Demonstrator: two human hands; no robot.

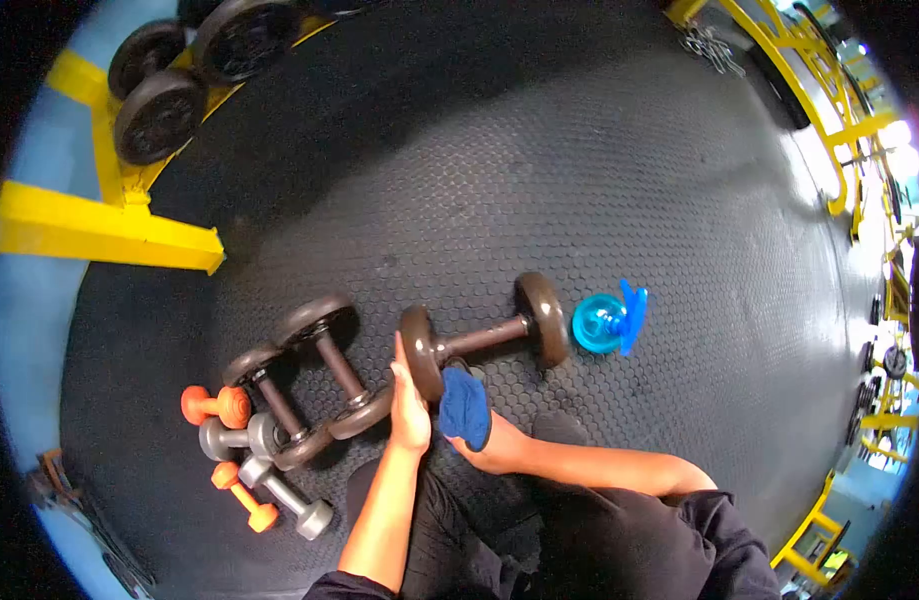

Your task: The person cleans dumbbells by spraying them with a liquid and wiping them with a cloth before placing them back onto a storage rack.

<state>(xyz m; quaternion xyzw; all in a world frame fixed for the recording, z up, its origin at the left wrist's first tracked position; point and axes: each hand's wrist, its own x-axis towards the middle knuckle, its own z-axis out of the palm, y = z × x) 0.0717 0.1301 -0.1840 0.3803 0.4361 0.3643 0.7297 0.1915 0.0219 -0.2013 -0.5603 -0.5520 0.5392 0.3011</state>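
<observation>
My left hand (410,412) lies flat, fingers stretched out, along the outer side of a dark brown dumbbell's near weight, seemingly touching it. This dumbbell (484,336) rests on the floor in front of me. In my right hand (501,447) is a bunched blue cloth (465,405), pressed against or very near the same weight; the fingertips are hidden behind the cloth. Left of my hands lie a second brown dumbbell (340,366) and a third brown dumbbell (279,405). A blue spray bottle (601,323) is just beyond the far weight of the dumbbell being handled.
Smaller weights lie at the left: a thick orange dumbbell (216,406), a grey dumbbell (241,437), a thin orange dumbbell (245,496) and another grey dumbbell (287,497). A yellow rack (109,230) with black weights stands upper left. Yellow gym frames (819,100) line the right of the rubber floor (459,200).
</observation>
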